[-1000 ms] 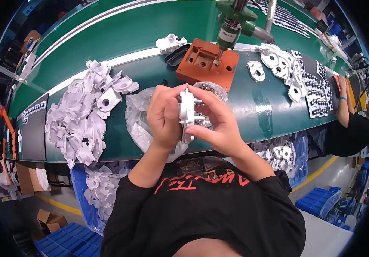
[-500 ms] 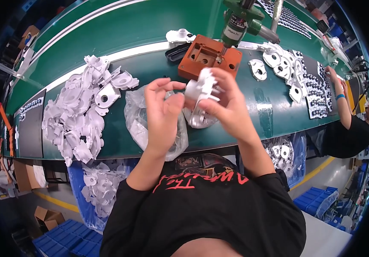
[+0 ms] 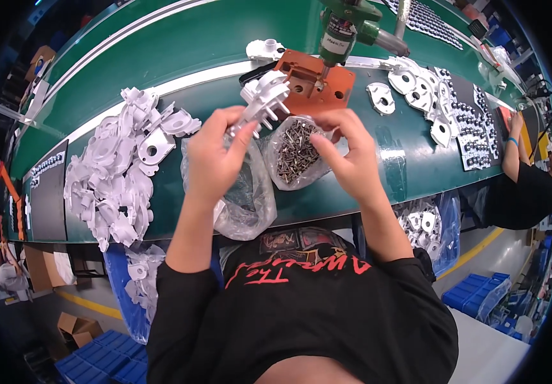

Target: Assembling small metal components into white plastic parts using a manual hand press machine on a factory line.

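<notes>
A white moulded plastic housing (image 3: pixel 267 96) with several pegs is gripped between the thumb and fingers of my left hand (image 3: pixel 215 153), tilted in the air in front of the orange fixture (image 3: pixel 336 80). My right hand (image 3: pixel 351 153) is empty, thumb and fingers apart, over the right edge of a clear plastic bag (image 3: pixel 287 182). Small metal screws or pins (image 3: pixel 296 150) fill that bag; the thumb tip is close to them, though whether it touches cannot be told. Another crumpled clear bag (image 3: pixel 250 214) lies beneath my left hand and forearm.
White housings (image 3: pixel 112 163) are heaped on the left of the green bench (image 3: pixel 180 221). A green press (image 3: pixel 340 32) stands over the fixture. Flat white parts (image 3: pixel 416 89) lie to the right, near a co-worker's arm (image 3: pixel 514 144). Blue-lined bins (image 3: pixel 445 237) hold more parts below.
The housing has passed from my right hand to my left and moved leftward. My right hand, now empty, has come over the screw bag, whose contents now show.
</notes>
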Tool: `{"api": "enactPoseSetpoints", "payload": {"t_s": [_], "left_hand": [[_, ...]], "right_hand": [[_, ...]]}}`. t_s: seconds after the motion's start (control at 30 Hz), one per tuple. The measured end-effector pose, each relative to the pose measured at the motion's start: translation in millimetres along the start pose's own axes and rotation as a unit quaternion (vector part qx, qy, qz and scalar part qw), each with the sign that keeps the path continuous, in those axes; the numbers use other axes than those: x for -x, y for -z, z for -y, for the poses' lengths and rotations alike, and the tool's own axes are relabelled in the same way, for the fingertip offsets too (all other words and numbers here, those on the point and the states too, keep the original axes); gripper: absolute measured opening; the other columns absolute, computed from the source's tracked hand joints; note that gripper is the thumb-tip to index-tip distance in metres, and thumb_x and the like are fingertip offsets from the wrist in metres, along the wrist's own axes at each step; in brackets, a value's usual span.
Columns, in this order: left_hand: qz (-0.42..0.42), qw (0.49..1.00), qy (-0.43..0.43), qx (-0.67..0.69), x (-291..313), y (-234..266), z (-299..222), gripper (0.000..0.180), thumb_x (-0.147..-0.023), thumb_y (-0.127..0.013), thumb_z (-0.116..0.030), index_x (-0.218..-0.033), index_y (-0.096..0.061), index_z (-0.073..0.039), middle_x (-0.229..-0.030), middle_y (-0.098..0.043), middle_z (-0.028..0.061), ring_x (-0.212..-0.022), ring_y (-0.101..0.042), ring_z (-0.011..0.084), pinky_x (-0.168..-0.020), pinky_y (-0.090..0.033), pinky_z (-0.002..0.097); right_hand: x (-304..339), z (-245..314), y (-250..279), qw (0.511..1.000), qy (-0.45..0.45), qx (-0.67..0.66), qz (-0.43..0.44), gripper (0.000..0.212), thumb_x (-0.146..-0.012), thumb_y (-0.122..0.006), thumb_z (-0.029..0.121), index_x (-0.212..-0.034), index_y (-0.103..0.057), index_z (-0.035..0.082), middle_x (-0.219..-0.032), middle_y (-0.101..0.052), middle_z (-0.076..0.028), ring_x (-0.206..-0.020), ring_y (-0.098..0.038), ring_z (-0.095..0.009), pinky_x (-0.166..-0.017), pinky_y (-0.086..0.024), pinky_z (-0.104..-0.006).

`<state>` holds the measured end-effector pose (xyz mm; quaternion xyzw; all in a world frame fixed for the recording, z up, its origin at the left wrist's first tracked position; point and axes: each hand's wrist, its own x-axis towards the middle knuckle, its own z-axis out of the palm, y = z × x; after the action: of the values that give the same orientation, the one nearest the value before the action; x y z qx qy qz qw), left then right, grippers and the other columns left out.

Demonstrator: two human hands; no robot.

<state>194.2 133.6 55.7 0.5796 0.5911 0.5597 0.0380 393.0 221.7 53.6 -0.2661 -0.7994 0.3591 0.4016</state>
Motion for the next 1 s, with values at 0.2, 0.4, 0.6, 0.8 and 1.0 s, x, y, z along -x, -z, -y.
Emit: {"api": "enactPoseSetpoints", "payload": {"t_s": [0.2,0.4,0.6,0.8,1.0], "left_hand": [[0.132,0.982,-0.090,-0.100,-43,-25,31,0.017,-0.082,-0.061,-0.012,-0.096,-0.056,-0.005,-0.081,-0.063,0.0142,-0.069,-0.062,0.0307,-0.060,-0.048,0.0366],[0.176,0.919,-0.278,-0.217,-78,-66,56,0.017,-0.075,-0.059,-0.006,-0.091,-0.056,-0.008,-0.088,-0.063,0.0102,-0.079,-0.062,0.0299,-0.065,-0.050,0.0405],[0.168,0.902,-0.342,-0.202,-79,-83,77,0.018,-0.075,-0.057,-0.005,-0.092,-0.062,-0.011,-0.098,-0.062,0.0071,-0.092,-0.060,0.0273,-0.077,-0.050,0.0368],[0.138,0.884,-0.385,-0.226,-88,-95,84,0.016,-0.078,-0.055,-0.010,-0.092,-0.063,-0.012,-0.098,-0.061,0.0057,-0.093,-0.060,0.0256,-0.078,-0.050,0.0347],[0.235,0.895,-0.323,-0.200,-90,-92,88,0.008,-0.079,-0.054,-0.012,-0.082,-0.061,-0.008,-0.085,-0.058,0.0058,-0.085,-0.060,0.0252,-0.070,-0.050,0.0376]], "right_hand": [[16,-13,0,0.995,0.039,0.090,-0.028,0.020,-0.074,-0.066,0.005,-0.094,-0.064,0.004,-0.087,-0.060,-0.007,-0.081,-0.056,-0.019,-0.069,-0.043,-0.0282],[23,-15,-7,0.990,0.039,0.134,-0.011,0.022,-0.072,-0.070,0.007,-0.094,-0.065,0.007,-0.085,-0.057,-0.007,-0.084,-0.051,-0.025,-0.074,-0.043,-0.0343],[28,-23,-14,0.989,0.045,0.137,-0.016,0.023,-0.071,-0.070,0.009,-0.093,-0.066,0.008,-0.086,-0.055,-0.005,-0.084,-0.046,-0.025,-0.074,-0.041,-0.0340],[28,-24,-15,0.990,0.044,0.131,-0.015,0.021,-0.071,-0.070,0.009,-0.092,-0.067,0.008,-0.086,-0.054,-0.005,-0.084,-0.045,-0.024,-0.073,-0.041,-0.0336],[28,-25,-17,0.990,0.043,0.134,-0.018,0.020,-0.070,-0.071,0.009,-0.090,-0.067,0.008,-0.085,-0.054,-0.005,-0.082,-0.045,-0.024,-0.073,-0.041,-0.0336]]}}
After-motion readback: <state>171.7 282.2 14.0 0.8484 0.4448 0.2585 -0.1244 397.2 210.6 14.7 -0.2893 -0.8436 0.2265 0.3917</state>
